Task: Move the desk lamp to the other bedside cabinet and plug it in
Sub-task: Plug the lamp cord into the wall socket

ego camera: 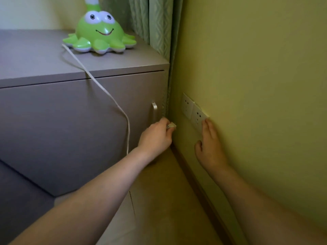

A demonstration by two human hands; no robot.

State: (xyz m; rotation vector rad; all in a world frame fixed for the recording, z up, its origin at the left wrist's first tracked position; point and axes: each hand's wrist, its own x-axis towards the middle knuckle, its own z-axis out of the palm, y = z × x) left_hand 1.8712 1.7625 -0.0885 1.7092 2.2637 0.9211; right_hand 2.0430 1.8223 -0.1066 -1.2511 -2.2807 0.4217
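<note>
Your left hand pinches the light, rigid plug, probably by its body; your right hand lies flat, empty, beside the socket.

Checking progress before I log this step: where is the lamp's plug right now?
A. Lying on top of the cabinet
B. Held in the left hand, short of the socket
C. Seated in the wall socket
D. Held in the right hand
B: the left hand grips the white plug short of the wall sockets, while the right hand rests flat on the wall below them.
</note>
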